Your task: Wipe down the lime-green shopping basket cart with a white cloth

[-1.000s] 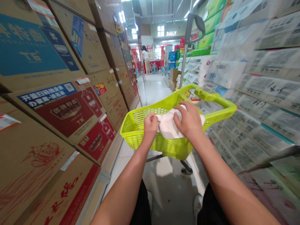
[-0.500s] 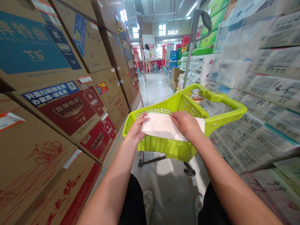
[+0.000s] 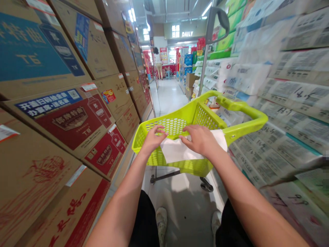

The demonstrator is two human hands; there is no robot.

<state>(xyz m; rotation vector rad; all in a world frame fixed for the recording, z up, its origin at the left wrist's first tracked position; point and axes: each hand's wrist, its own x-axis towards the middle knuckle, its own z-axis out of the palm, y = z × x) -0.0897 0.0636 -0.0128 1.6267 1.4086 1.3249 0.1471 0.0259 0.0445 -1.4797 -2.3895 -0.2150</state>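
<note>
A white cloth (image 3: 174,152) lay draped across the near rim of the green basket (image 3: 192,168), which seemed to bear most of its weight, so neither hand needed to clamp it. The left hand (image 3: 153,139) was beside its left end, fingers loosely curled and parted, pinching nothing visible; whether its tips touched the fabric could not be told. The right hand (image 3: 200,139) lay over the cloth, thumb and fingers spread, probably steadying it against the rim. The basket's handle (image 3: 258,118) jutted rightward, clear of both hands. Beyond, cartons (image 3: 74,123) were stacked on the left and wrapped packs (image 3: 290,116) on the right, flanking the aisle.
</note>
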